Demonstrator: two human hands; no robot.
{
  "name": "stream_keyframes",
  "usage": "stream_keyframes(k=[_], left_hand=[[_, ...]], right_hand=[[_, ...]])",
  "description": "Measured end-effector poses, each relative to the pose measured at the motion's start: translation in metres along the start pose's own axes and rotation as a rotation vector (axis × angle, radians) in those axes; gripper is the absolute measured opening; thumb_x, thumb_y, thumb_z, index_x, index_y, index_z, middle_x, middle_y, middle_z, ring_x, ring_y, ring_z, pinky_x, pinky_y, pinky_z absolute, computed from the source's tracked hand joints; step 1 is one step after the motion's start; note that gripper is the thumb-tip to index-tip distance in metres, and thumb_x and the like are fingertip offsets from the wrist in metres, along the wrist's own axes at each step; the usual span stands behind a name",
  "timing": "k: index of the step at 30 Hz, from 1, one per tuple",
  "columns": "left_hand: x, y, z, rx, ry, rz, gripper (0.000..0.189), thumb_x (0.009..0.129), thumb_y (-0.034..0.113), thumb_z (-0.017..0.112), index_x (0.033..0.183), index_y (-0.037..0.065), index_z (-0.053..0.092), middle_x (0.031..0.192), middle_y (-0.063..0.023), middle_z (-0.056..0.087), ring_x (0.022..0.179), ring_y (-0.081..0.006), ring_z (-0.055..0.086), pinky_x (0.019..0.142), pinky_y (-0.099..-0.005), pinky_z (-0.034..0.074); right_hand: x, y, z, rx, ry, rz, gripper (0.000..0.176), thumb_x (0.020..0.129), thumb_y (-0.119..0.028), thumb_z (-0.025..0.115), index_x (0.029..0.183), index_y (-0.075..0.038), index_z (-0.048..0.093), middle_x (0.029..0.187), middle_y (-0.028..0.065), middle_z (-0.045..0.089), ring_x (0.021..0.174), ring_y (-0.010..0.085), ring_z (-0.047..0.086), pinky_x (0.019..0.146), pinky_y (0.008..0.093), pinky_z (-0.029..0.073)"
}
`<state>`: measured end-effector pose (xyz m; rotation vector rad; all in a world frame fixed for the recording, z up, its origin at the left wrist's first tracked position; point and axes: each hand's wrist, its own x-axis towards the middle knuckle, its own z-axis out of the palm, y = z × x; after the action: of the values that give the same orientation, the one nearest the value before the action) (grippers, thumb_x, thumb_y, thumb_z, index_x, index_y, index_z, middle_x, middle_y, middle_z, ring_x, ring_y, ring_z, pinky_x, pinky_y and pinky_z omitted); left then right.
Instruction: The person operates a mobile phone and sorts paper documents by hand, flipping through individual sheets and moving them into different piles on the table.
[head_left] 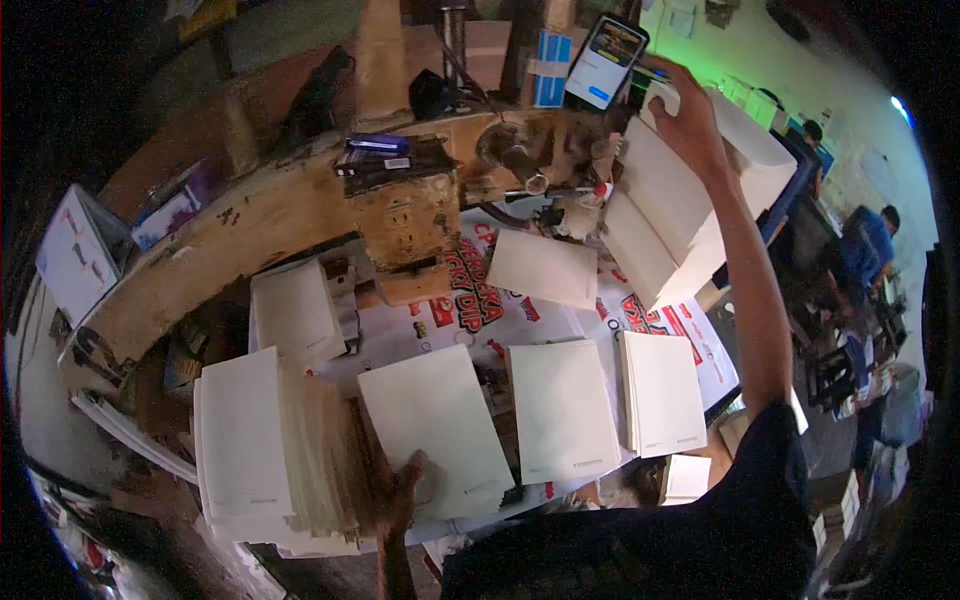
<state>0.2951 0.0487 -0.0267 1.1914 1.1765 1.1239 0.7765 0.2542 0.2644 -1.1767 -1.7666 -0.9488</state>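
Note:
My left hand [398, 490] rests flat at the near left edge of a cream paper stack [437, 425], beside a thick fanned pile of sheets [270, 450]. My right hand [685, 112] is stretched out far to the upper right, gripping the top of a tall leaning stack of paper [672, 215]. Two more stacks, one [562, 408] in the middle and one [664, 392] to its right, lie in a row in front of me. A single sheet bundle [543, 268] lies further back on a printed banner [480, 300].
A worn wooden machine block [408, 222] stands at the back centre. A phone [606, 60] is mounted above it. Another paper stack [292, 312] sits at back left. People sit at desks at the far right [868, 245]. Clutter lies under the bench at left.

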Motion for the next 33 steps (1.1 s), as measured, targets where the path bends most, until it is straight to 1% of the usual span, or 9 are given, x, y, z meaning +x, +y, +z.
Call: stream_keyframes(k=[6,9,13,15,18,19,22,26,33], left_hand=[[-0.004,0.051,0.027,-0.13,-0.037,0.168,0.063,0.089,0.018,0.065,0.142,0.003,0.034,0.131,-0.012,0.047,0.115,-0.0232,0.048,0.096,-0.0367,0.041],[0.009,0.056,0.055,-0.088,-0.04,0.213,0.062,0.089,0.017,0.065,0.141,0.001,0.035,0.128,-0.012,0.048,0.112,-0.0223,0.049,0.094,-0.0372,0.042],[0.014,0.056,0.121,-0.102,-0.201,0.18,0.056,0.091,0.015,0.063,0.137,-0.002,0.037,0.124,-0.0146,0.051,0.11,-0.0194,0.049,0.091,-0.0326,0.043],[0.011,0.046,0.153,-0.028,-0.295,0.184,0.052,0.092,0.014,0.061,0.135,-0.004,0.037,0.123,-0.0157,0.051,0.106,-0.0165,0.05,0.091,-0.0287,0.042],[-0.018,0.082,0.198,0.35,-0.356,0.11,0.045,0.094,0.012,0.059,0.13,-0.005,0.04,0.119,-0.0144,0.053,0.104,-0.0157,0.051,0.091,-0.0279,0.042],[-0.012,0.061,0.211,0.078,-0.484,0.082,0.037,0.094,0.01,0.058,0.125,-0.004,0.044,0.114,-0.0135,0.056,0.103,-0.0158,0.053,0.089,-0.0299,0.044],[-0.007,0.037,0.273,0.22,-0.519,0.541,0.026,0.089,0.007,0.06,0.113,0.001,0.052,0.101,-0.0148,0.062,0.098,-0.0266,0.062,0.084,-0.0359,0.048],[-0.023,-0.01,0.356,0.465,-0.804,0.883,0.03,0.075,0.018,0.076,0.095,0.003,0.058,0.091,-0.0148,0.063,0.092,-0.0319,0.06,0.078,-0.045,0.048],[-0.012,-0.025,0.376,0.603,-0.937,0.643,0.024,0.073,0.014,0.077,0.088,0.001,0.064,0.084,-0.0184,0.064,0.083,-0.0329,0.063,0.072,-0.0412,0.05]], right_hand=[[-0.125,-0.156,-0.062,0.648,-0.291,0.498,0.012,0.09,-0.013,0.056,0.095,-0.003,0.061,0.109,0.0102,0.065,0.105,0.0178,0.058,0.094,0.0347,0.044],[-0.204,-0.216,-0.078,1.222,-0.606,0.989,0.056,0.094,-0.042,0.055,0.129,0.001,0.051,0.105,0.0099,0.063,0.096,0.0155,0.057,0.086,0.0314,0.046],[-0.259,-0.234,-0.118,1.535,-0.528,1.589,0.069,0.089,-0.051,0.059,0.132,0.002,0.048,0.101,0.011,0.062,0.094,0.0156,0.056,0.081,0.0293,0.047],[-0.267,-0.229,-0.151,1.096,-0.585,1.315,0.068,0.088,-0.046,0.064,0.133,0.002,0.047,0.096,0.0097,0.062,0.094,0.0163,0.057,0.079,0.0288,0.048],[-0.308,-0.226,-0.186,0.647,-0.474,1.408,0.06,0.087,-0.026,0.068,0.135,0.003,0.044,0.103,0.0126,0.066,0.094,0.0167,0.06,0.081,0.0283,0.048],[-0.315,-0.217,-0.212,0.635,-0.409,1.413,0.06,0.088,-0.025,0.067,0.136,0.002,0.043,0.107,0.0145,0.065,0.097,0.0187,0.06,0.085,0.03,0.048],[-0.338,-0.174,-0.273,0.482,0.115,1.516,0.054,0.091,-0.021,0.063,0.136,0.001,0.043,0.114,0.0162,0.064,0.099,0.0215,0.062,0.092,0.0326,0.047],[-0.331,-0.129,-0.338,0.329,0.296,1.383,0.053,0.089,-0.014,0.065,0.135,0.003,0.045,0.115,0.0135,0.064,0.1,0.0186,0.061,0.087,0.0297,0.048],[-0.361,-0.117,-0.375,0.322,0.317,1.464,0.05,0.087,-0.013,0.066,0.132,0.001,0.049,0.112,0.0114,0.064,0.096,0.0165,0.062,0.081,0.0277,0.05]])
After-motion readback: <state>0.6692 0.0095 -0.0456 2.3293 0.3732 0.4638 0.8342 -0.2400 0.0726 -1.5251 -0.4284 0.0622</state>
